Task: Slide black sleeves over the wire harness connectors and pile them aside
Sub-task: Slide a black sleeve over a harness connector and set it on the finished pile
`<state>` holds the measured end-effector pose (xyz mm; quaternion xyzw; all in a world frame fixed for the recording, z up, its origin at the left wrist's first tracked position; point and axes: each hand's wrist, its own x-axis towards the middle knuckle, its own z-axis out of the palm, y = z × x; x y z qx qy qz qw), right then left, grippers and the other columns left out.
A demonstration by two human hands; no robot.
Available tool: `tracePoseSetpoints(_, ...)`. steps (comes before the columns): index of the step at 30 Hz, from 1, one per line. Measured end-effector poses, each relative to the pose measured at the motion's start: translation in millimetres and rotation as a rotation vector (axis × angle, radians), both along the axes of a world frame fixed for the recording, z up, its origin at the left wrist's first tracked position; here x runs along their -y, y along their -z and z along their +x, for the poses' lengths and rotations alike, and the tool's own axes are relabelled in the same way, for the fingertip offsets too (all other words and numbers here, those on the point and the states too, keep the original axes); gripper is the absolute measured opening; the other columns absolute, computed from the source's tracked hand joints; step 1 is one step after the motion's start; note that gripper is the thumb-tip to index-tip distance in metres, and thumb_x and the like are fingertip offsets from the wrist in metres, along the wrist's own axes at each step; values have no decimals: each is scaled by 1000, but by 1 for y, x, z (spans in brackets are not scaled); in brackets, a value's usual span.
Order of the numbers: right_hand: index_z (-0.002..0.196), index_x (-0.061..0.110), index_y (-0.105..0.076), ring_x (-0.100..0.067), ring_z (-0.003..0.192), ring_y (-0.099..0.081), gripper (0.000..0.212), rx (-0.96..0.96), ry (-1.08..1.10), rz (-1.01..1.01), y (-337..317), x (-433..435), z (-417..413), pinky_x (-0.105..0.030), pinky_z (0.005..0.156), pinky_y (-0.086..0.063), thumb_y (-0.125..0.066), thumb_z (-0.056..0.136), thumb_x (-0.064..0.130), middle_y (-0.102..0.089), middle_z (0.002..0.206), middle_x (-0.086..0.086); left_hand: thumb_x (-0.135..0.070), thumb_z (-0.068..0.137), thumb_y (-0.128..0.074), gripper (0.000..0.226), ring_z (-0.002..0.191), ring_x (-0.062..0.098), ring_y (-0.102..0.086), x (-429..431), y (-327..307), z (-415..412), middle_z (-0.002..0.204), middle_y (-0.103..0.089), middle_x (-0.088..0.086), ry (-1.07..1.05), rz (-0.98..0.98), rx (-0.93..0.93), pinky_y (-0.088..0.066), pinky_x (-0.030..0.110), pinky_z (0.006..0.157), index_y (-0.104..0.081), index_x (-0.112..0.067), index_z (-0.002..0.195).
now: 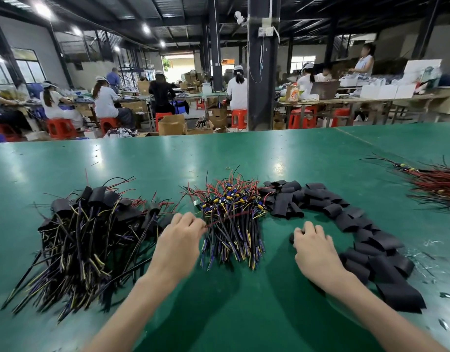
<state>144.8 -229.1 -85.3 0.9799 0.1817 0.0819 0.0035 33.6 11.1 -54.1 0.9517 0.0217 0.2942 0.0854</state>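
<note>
Left on the green worktop [244, 158]: sleeved harnesses [91, 224] piled, black tubes over the connector ends. Left hand [179, 237] pinches a red wire of the central unsleeved bundle [231, 224], whose yellow-blue connectors are exposed. Right hand [314, 247] curls round one black sleeve [291, 238]; loose sleeves [371, 240] arc right.

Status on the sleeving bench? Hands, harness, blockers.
Left hand pinching a red wire at the unsleeved harness pile. Right hand curled on one black sleeve. Sleeved pile sits left. Nothing in the way.
</note>
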Motion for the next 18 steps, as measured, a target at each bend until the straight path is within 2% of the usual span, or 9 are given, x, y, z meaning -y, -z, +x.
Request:
tracePoseSetpoints(2, 131, 9, -36, -27, 117, -35, 39, -9, 9, 32, 0, -1, 1, -35, 95, -34, -44, 95, 20, -38, 126, -9, -7, 92, -59, 12, 92, 25, -53, -1, 10, -2, 93, -61, 2, 58, 18, -34, -45, 36, 81, -68, -8, 100)
tracePoseSetpoints(5, 128, 11, -39, -25, 115, -34, 33, -3, -42, 135, 2, -2, 2, -34, 93, -33, -44, 97, 22, -37, 124, -8, 6, 80, -67, 27, 89, 23, -56, -1, 14, -5, 88, -62, -1, 62, 54, -12, -39, 32, 84, -69, -10, 102)
tracePoseSetpoints(6, 126, 12, -42, -24, 113, -33, 31, 5, -86, 191, 3, -3, 2, -33, 92, -33, -46, 97, 21, -37, 122, -7, 6, 79, -69, 27, 88, 23, -56, 0, 14, -6, 86, -63, -1, 63, 54, -4, -39, 33, 84, -70, -10, 101)
tracePoseSetpoints(9, 124, 9, -51, -21, 107, -35, 31, 20, -261, 400, 0, -6, -4, -31, 93, -34, -55, 93, 12, -41, 114, -6, -11, 86, -67, 8, 81, 20, -54, 4, 12, -9, 80, -61, -5, 119, -21, 40, -38, 33, 83, -70, -12, 94)
tracePoseSetpoints(11, 122, 6, -53, -20, 105, -38, 33, 41, -364, 485, -3, -10, -10, -29, 96, -33, -60, 90, 6, -44, 110, -6, -18, 87, -67, 6, 76, 17, -53, 9, 10, -10, 76, -60, -7, 142, -65, 72, -36, 32, 82, -71, -13, 90)
tracePoseSetpoints(18, 115, 4, -58, -17, 100, -42, 33, 95, -493, 605, -10, -13, -24, -16, 92, -29, -65, 84, -2, -47, 102, -2, -14, 85, -69, 7, 74, 17, -53, 13, 8, -14, 75, -59, -7, 134, -85, 72, -39, 33, 80, -72, -12, 91)
